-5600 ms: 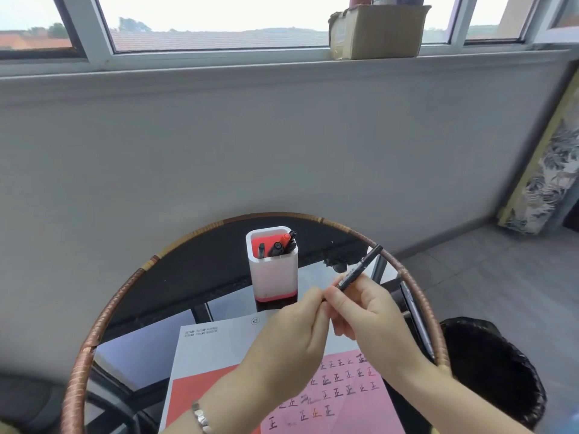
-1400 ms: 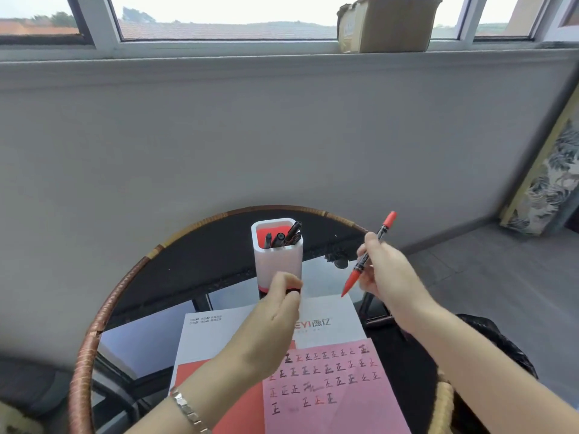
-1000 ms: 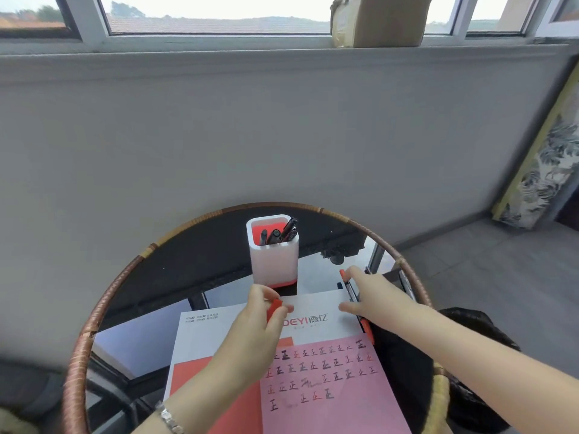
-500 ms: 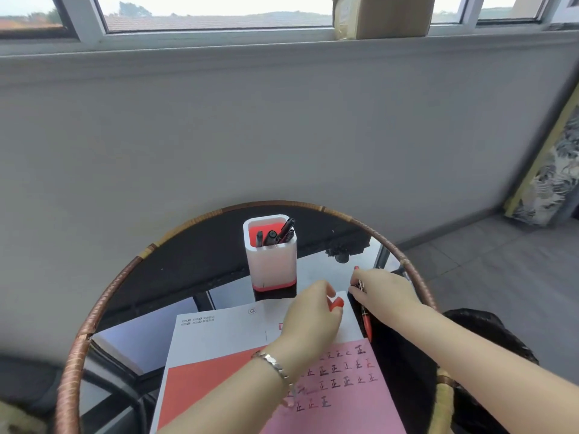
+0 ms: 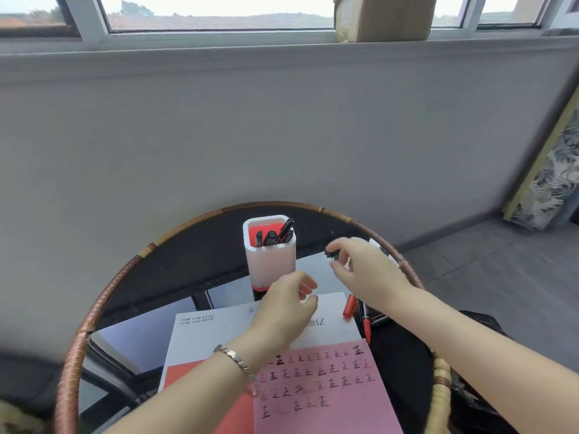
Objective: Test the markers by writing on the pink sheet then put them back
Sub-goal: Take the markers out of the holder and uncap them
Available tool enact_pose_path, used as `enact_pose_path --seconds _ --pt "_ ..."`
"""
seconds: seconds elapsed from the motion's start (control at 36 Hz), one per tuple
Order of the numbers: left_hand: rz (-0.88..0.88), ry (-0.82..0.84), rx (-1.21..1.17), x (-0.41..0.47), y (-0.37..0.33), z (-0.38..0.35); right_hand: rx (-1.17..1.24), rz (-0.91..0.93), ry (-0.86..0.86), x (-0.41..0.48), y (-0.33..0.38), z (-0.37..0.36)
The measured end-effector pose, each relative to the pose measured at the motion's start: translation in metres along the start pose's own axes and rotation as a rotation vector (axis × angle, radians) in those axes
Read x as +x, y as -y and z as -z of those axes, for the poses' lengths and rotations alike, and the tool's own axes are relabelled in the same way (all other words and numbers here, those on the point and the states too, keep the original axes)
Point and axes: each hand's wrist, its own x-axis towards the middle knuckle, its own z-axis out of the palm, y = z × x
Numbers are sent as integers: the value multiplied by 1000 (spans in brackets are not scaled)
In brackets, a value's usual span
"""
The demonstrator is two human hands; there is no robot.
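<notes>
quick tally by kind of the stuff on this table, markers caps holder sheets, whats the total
black markers standing in the holder: 3 visible
red marker, lying loose: 1
red cap, off its marker: 1
pen holder: 1
pink sheet: 1
white and red sheet: 1
small black piece pinched by the right hand, cap or marker end unclear: 1
total: 9

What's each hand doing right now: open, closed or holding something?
Left hand: open, fingers loosely curled, holding nothing.
Right hand: cannot tell; a small dark thing sits at its fingertips, pinched or merely behind them.
</notes>
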Motion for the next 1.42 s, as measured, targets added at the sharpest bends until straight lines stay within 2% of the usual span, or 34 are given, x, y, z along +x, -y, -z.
enact_pose_path --seconds 0.11,0.28,0.42,0.5,0.69,0.83,0.97,1.03,1.08,1.11,1.17,1.22,1.28,1.33,1.42 --pt "24 -35 23 -14 11 31 159 52 -74 22 40 6" --pt "11 -82 69 -29 22 58 -38 30 -6 42 64 -3" --pt "-9 -115 45 -33 23 67 -39 -25 13 45 62 -12" --pt "-27 -134 31 -33 19 69 -26 19 -54 44 62 -7" --pt "-214 -315 -85 -34 -6 74 138 170 -344 17 82 46" --pt "-362 -353 -176 -30 -33 71 239 289 -238 -11 90 64" --pt "-450 -310 -151 -30 -46 61 208 381 -253 -22 82 56" --pt "-417 -335 -198 -31 -46 57 331 295 -260 -26 79 54" --pt "-343 -413 -287 -32 -44 55 430 125 -229 -30 76 51" --pt "-298 -447 -344 -32 -43 55 449 22 -175 -32 72 49" --pt "-216 -448 -489 -33 -44 56 544 -201 55 -33 69 42" --pt "-162 -375 -633 -35 -46 56 791 -441 258 -32 67 33" --pt "-135 -297 -671 -38 -46 54 1051 -617 281 -32 69 30" --pt "-122 -250 -620 -41 -42 50 1215 -623 232 -32 69 29" --pt "-120 -166 -433 -43 -34 45 1139 -500 180 -34 67 27"
